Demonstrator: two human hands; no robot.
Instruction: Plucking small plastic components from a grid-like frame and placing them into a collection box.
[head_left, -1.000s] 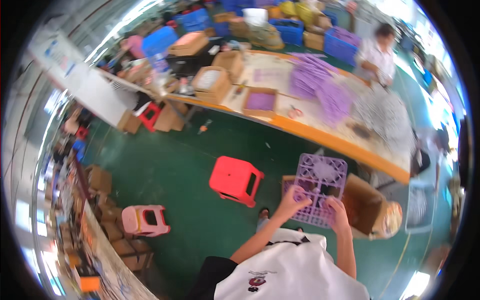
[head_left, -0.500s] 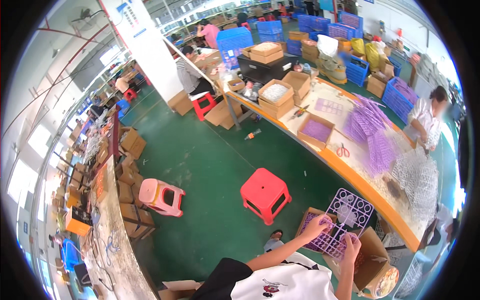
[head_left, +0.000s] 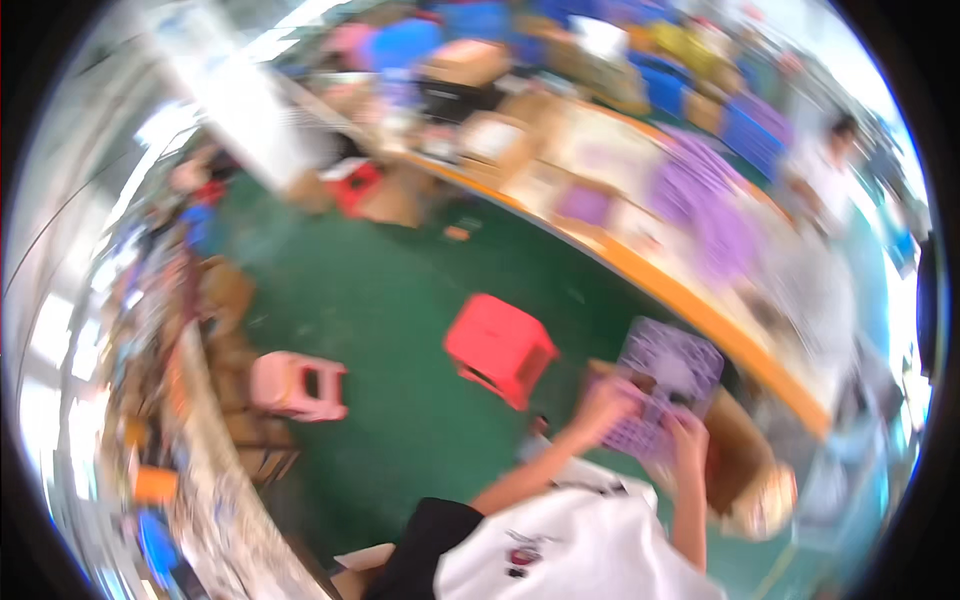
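A purple plastic moulded sheet (head_left: 672, 358), an open lattice of rings and bars, is held up over the cartons at the lower right. My left hand (head_left: 610, 410) grips its left side, fingers closed. At its near right side my right hand (head_left: 686, 436) pinches the same sheet. Motion smears the picture, so the small parts on the sheet and the exact fingertips are hard to make out. Beneath and beside the hands stands an open brown carton (head_left: 742, 450).
An orange-edged worktable (head_left: 640, 272) runs along the right, bearing a purple heap of lattice sheets (head_left: 705, 215) and boxes. A red stool (head_left: 500, 345) and a pink stool (head_left: 298, 386) stand on the green floor. A person in white (head_left: 822, 180) is across the table.
The whole view has shifted and blurred, with the scene sliding left and up. Both hands still grip the purple sheet.
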